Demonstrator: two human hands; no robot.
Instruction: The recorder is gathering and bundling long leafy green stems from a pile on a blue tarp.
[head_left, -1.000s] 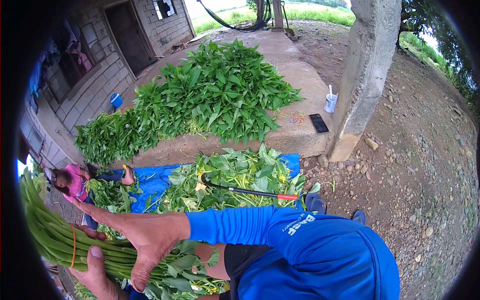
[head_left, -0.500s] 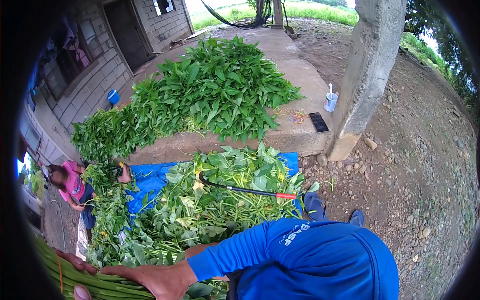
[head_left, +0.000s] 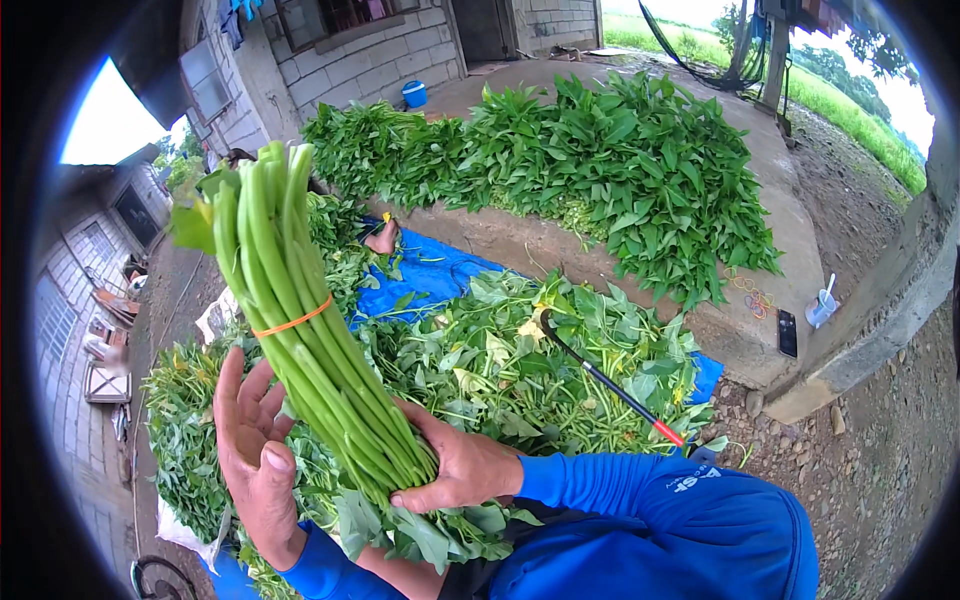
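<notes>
Lying at the far left: a pile of leafy greens (head_left: 185, 440), a scrap of white sack (head_left: 187, 527) below it.
Left hand (head_left: 262, 465): raised beside the stems, its fingers released and loosely curled (I cannot tell whether their tips touch).
Bundle of stems (head_left: 325, 370): held tilted, cut ends up and leftward, leaves hanging at the lower end.
Orange band (head_left: 292, 318): looped around its upper part.
Blue sheet (head_left: 425, 270): on the ground behind.
Right hand (head_left: 462, 467): fingers grasping the bundle low down, thumb across the front.
Heap of cuttings (head_left: 530, 400): on the sheet.
Hooked stick (head_left: 610, 383): across that heap, red at one end.
Stacked greens (head_left: 620, 170): on the concrete ledge (head_left: 790, 225).
Phone (head_left: 787, 333): near the ledge's right end, just beside a cup (head_left: 822, 308).
</notes>
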